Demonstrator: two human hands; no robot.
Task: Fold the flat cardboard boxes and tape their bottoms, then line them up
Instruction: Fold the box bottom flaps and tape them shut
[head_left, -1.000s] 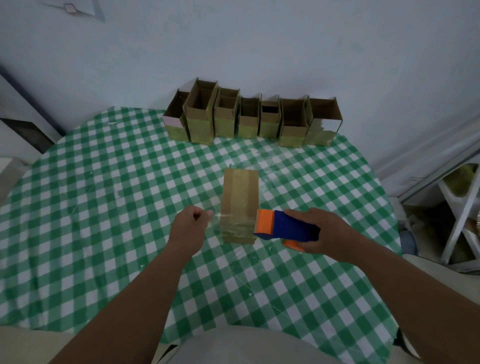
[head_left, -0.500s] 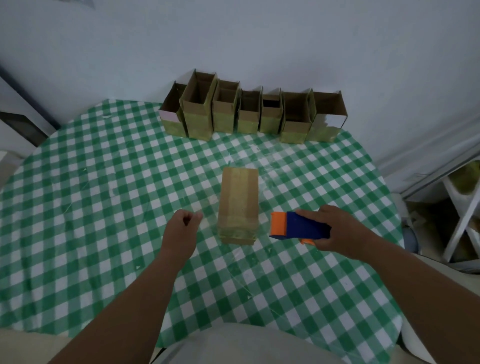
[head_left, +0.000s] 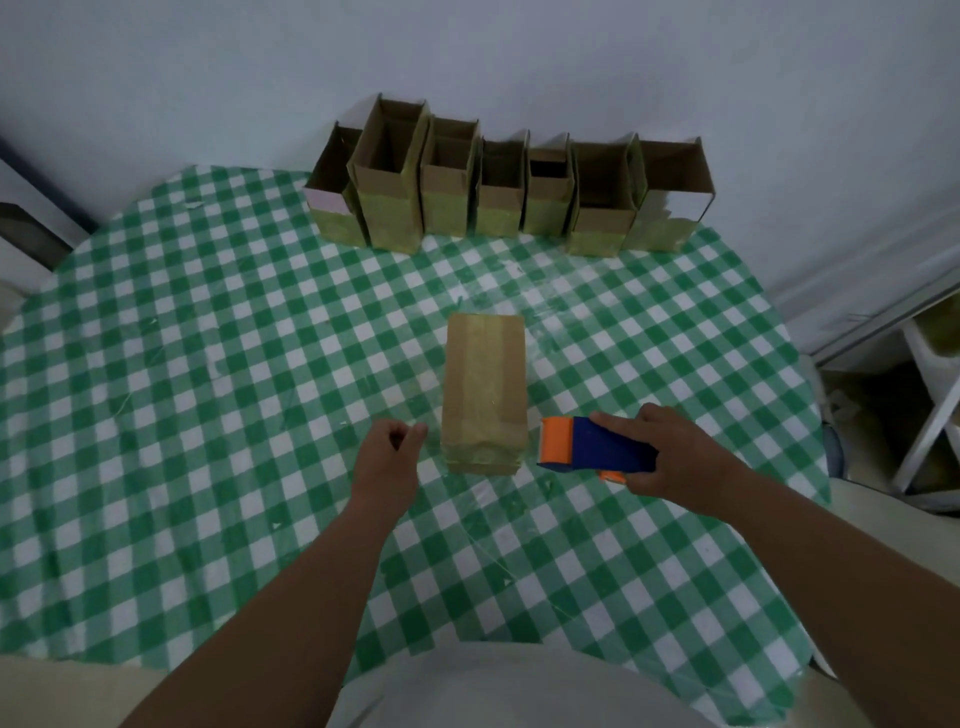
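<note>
The right hand (head_left: 675, 457) has drawn the tape dispenser (head_left: 592, 451) rightward off the box (head_left: 485, 395).

We see a green-and-white checked tablecloth (head_left: 218, 364) covering the table; behind it stands a pale wall (head_left: 467, 52). At far right we glimpse a white frame (head_left: 930, 415).

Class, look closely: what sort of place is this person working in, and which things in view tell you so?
Probably a home room rather than a workshop: a round table under a green-checked tablecloth, pushed against a plain wall, with a row of folded cardboard boxes lined up along it.
</note>
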